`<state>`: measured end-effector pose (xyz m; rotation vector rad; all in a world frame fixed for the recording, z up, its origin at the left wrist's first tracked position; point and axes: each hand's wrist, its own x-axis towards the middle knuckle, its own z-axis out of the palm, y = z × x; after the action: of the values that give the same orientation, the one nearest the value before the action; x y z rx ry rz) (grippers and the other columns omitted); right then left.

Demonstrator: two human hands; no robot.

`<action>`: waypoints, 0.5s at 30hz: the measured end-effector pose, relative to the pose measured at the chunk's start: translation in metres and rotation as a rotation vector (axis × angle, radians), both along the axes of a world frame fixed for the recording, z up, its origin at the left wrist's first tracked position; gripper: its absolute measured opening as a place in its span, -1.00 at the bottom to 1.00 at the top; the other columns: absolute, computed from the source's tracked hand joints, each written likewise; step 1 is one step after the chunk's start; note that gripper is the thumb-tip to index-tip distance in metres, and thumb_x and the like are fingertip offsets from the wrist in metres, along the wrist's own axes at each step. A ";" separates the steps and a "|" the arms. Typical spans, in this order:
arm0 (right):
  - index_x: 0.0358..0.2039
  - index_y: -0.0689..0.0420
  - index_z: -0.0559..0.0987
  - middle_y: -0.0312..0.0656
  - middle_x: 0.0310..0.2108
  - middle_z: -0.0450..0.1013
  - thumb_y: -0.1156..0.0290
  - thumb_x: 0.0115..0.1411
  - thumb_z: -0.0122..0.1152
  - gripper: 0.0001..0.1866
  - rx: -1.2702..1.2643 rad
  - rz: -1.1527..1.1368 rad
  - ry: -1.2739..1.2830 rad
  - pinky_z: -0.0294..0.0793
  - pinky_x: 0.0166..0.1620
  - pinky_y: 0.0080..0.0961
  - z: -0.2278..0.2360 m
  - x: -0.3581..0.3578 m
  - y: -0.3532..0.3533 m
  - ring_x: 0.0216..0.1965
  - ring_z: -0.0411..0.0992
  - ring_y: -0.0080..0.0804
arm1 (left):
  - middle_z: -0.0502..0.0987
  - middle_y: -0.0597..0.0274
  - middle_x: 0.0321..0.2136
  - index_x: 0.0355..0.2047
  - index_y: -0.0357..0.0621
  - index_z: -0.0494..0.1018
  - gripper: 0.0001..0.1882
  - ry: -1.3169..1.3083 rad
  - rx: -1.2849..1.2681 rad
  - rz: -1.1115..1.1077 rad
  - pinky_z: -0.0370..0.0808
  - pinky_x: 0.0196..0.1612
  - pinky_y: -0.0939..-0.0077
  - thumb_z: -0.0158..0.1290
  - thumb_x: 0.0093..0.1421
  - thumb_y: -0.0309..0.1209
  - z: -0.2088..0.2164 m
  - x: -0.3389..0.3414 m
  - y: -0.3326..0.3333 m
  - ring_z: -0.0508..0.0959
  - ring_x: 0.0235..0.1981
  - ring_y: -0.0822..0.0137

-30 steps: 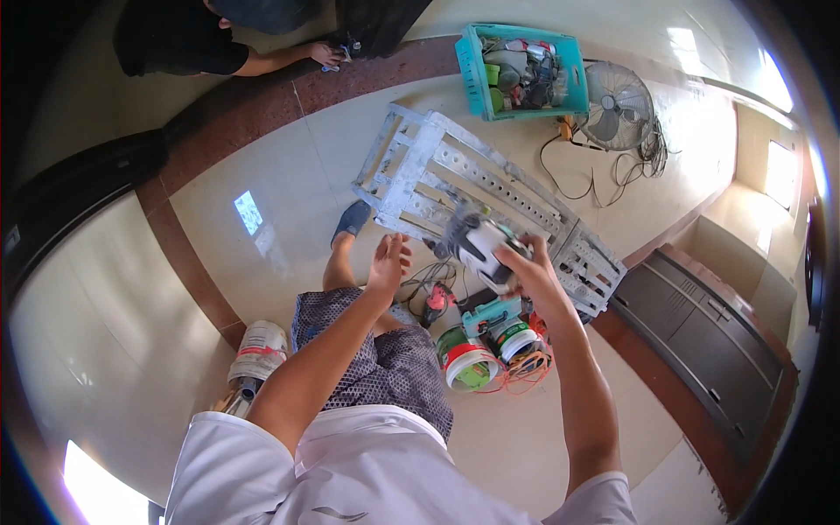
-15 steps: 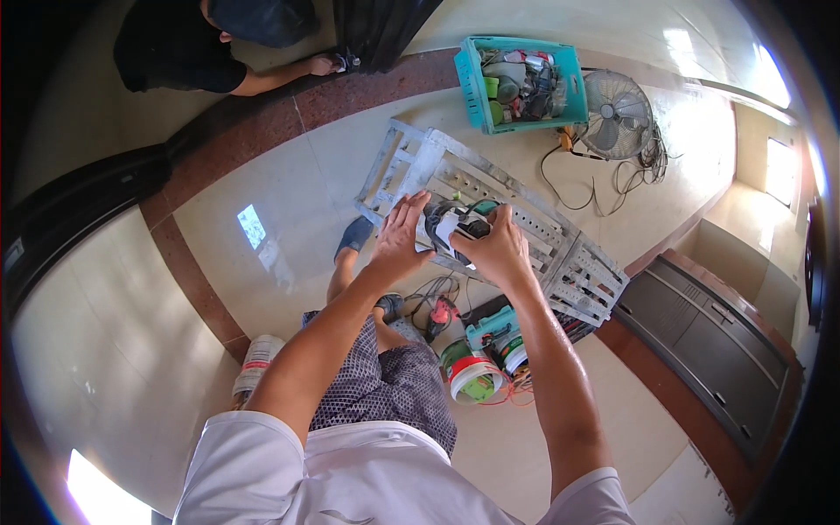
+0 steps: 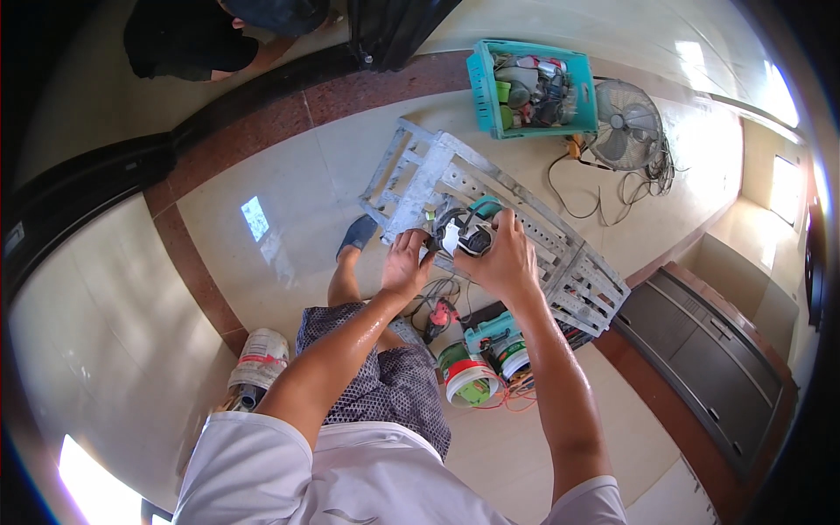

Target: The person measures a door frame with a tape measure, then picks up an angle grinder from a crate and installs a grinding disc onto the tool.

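Note:
Between my hands is a black-and-white object with a curved black band and a teal part at its far side; its exact kind I cannot make out. My left hand is closed at its near left edge, fingertips pressed against the dark side. With thumb and fingers my right hand grips its right side, the thumb next to the white patch. Both hands are above a paint-spattered metal folding platform with slats and holes, which lies beneath the object.
Beyond the platform are a teal crate of bottles and tools and a floor fan with loose cable. Near my legs are a red power tool, buckets and a teal case. A white bucket stands left; a co-worker crouches far left.
My left hand has slid down and nearer along the object, uncovering more of its black band. The object has turned slightly. The co-worker's arm has moved up and away from the dark frame.

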<state>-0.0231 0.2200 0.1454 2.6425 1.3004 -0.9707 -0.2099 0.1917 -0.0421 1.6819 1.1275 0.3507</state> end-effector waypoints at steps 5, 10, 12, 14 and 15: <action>0.05 0.31 0.39 0.26 -0.10 0.53 0.03 -0.10 0.62 -0.13 -0.014 0.028 -0.009 0.63 -0.02 0.04 -0.006 0.003 0.007 -0.07 0.60 0.30 | 0.63 0.04 0.01 0.03 -0.13 0.53 -0.62 -0.040 0.080 -0.043 0.50 0.18 0.02 0.32 0.21 -0.46 -0.006 -0.003 0.028 0.55 0.13 -0.11; 0.01 0.33 0.42 0.28 -0.16 0.61 -0.01 -0.08 0.58 -0.17 -0.023 -0.055 0.031 0.64 0.00 0.02 -0.011 0.005 0.017 -0.11 0.64 0.30 | 0.66 0.03 0.09 0.16 -0.07 0.58 -0.54 -0.112 0.242 -0.072 0.50 0.28 0.02 0.28 0.23 -0.54 -0.016 -0.002 0.073 0.55 0.21 -0.10; -0.02 0.32 0.44 0.27 -0.20 0.64 -0.03 -0.07 0.57 -0.19 -0.046 -0.145 0.078 0.64 0.00 0.01 -0.008 0.007 0.022 -0.13 0.66 0.28 | 0.64 0.01 0.14 0.26 -0.04 0.54 -0.46 -0.136 0.222 -0.113 0.50 0.31 0.02 0.25 0.27 -0.58 -0.011 0.009 0.094 0.54 0.24 -0.11; -0.07 0.32 0.46 0.21 -0.27 0.66 -0.06 -0.06 0.56 -0.22 -0.068 -0.195 0.084 0.64 -0.03 -0.07 -0.008 0.007 0.023 -0.18 0.68 0.20 | 0.64 0.01 0.14 0.28 -0.05 0.52 -0.45 -0.139 0.183 -0.077 0.50 0.30 0.01 0.24 0.28 -0.58 -0.014 0.015 0.106 0.53 0.23 -0.12; -0.07 0.32 0.46 0.20 -0.28 0.66 -0.06 -0.06 0.56 -0.22 -0.095 -0.226 0.094 0.63 -0.03 -0.08 -0.009 0.006 0.025 -0.18 0.67 0.18 | 0.61 0.00 0.15 0.31 -0.06 0.48 -0.43 -0.136 0.193 -0.077 0.51 0.28 0.02 0.21 0.29 -0.60 -0.017 0.011 0.108 0.52 0.23 -0.16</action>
<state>-0.0168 0.2452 0.1368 2.7437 0.9569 -1.1659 -0.1992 0.3000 -0.0589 1.8343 0.9500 0.5307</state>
